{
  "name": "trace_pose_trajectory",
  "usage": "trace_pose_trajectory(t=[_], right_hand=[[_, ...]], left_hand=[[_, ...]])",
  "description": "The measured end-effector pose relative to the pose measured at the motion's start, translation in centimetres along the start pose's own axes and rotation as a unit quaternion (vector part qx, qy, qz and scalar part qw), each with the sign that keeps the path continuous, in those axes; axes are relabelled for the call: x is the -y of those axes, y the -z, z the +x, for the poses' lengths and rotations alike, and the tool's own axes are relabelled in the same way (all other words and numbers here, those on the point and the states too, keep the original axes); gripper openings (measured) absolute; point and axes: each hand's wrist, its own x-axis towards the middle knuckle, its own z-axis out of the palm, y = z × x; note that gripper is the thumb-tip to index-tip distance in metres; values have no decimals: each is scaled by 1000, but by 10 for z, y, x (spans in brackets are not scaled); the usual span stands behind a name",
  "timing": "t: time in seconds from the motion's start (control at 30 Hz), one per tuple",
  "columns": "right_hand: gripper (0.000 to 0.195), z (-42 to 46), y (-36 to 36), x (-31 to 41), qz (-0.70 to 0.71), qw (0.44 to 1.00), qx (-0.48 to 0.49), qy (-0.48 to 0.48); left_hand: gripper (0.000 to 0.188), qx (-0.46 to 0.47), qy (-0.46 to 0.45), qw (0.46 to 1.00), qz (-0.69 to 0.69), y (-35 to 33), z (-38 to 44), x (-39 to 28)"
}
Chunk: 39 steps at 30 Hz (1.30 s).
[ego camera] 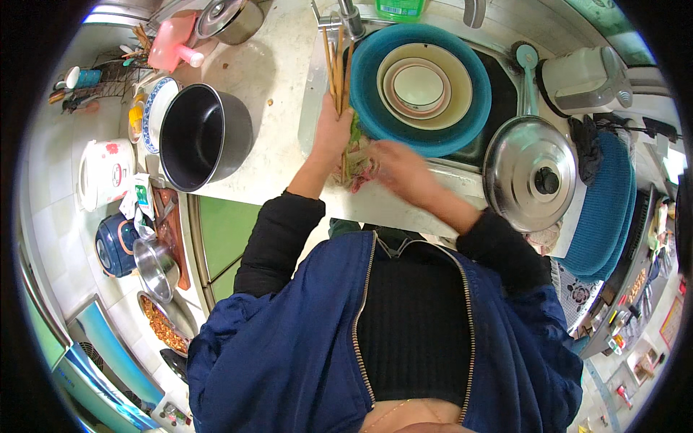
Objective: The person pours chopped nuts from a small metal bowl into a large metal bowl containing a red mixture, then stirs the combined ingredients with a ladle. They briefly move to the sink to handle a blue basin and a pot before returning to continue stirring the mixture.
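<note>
My left hand (pixel 331 127) holds a bundle of wooden chopsticks (pixel 338 67) upright at the left rim of a blue plastic basin (pixel 368 122). A crumpled, multicoloured cloth (pixel 357 159) lies around the lower ends of the chopsticks. My right hand (pixel 398 168), blurred, is at the right side of this cloth; whether its fingers grip it cannot be made out. In the basin, over the dark sink, several nested bowls (pixel 460 89) stand one inside another. The faucet (pixel 349 19) is just beyond the chopsticks.
A deep dark pot (pixel 238 135) lies tilted on the counter at left, beside a blue-patterned dish (pixel 154 116). A lidded steel pot (pixel 243 24) stands further back. At right are a pan with a steel lid (pixel 520 173), an electric kettle (pixel 576 81) and blue ribbed cloth (pixel 603 216).
</note>
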Motion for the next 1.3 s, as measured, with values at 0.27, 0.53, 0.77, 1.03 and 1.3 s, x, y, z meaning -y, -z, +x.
trace_pose_trajectory(t=[0.27,0.53,0.77,1.03,1.3], right_hand=[[31,5,-54,-3,-68,995,78,-6],[37,-56,26,7,127,968,-49,-212],[39,-102,39,18,151,949,-78,-265],[32,-82,30,33,375,836,-54,-397],[35,33,-15,56,263,962,58,-53]], left_hand=[[41,-8,-36,997,74,-8,-6,-18],[35,286,-154,906,272,-95,-13,-55],[28,194,-332,805,452,-107,11,3],[46,92,-360,835,406,-79,-2,-16],[23,-138,-73,985,70,64,-77,5]])
